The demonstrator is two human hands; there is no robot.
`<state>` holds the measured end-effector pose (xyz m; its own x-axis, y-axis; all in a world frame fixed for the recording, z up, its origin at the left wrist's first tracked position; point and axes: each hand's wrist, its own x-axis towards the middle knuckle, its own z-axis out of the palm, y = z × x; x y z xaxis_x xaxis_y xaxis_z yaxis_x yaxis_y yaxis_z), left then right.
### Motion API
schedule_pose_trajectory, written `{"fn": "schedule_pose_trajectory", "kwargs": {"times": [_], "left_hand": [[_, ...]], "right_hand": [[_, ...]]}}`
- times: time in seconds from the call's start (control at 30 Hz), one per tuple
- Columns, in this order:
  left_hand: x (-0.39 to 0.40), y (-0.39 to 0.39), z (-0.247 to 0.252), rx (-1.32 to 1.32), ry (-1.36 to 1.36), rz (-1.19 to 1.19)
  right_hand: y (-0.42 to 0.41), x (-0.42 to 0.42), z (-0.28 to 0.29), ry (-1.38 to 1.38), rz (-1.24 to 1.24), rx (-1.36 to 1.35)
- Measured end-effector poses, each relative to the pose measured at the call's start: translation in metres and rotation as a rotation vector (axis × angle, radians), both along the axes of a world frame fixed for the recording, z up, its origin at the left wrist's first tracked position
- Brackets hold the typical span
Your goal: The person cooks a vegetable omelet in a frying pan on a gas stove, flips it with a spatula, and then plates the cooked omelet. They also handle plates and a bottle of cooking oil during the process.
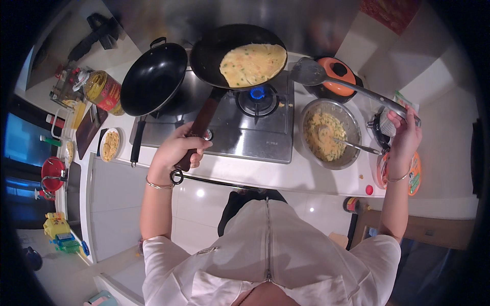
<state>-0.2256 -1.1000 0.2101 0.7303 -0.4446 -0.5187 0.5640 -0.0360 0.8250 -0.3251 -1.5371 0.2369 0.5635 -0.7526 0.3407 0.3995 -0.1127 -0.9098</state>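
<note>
My left hand [182, 147] grips the brown handle [203, 120] of a black frying pan [208, 53]. The pan is lifted and tilted above the stove, and a pale yellow egg pancake [254, 64] with green flecks lies at its right side. Below the pan's near rim, a blue flame burns on the right gas burner [257, 98]. My right hand [407, 130] holds a long metal spatula [367, 88] by its end. The spatula's blade points left, close to the pan's right rim. A steel bowl [356, 135] of egg batter with a spoon [358, 146] in it stands below the spatula.
A black wok [155, 80] sits on the stove's [249, 143] left side. Left of it are an oil bottle [102, 91] and a white plate of food [119, 139]. An orange-lidded pot [338, 78] stands behind the bowl. A red round object [369, 189] lies near the counter edge.
</note>
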Motion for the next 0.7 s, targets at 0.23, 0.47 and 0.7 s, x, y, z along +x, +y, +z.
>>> {"fn": "schedule_pose_trajectory", "kwargs": {"times": [0.23,0.47,0.7], "left_hand": [[-0.01,-0.001,-0.037,-0.173,0.12,-0.05],[-0.018,-0.012,-0.059,-0.353,0.288,-0.076],[-0.023,-0.003,-0.056,-0.166,0.102,-0.113]], "right_hand": [[-0.015,-0.008,0.024,-0.119,-0.071,-0.203],[-0.008,0.012,0.066,-0.118,0.052,-0.264],[0.005,0.037,0.08,-0.098,0.153,-0.361]]}}
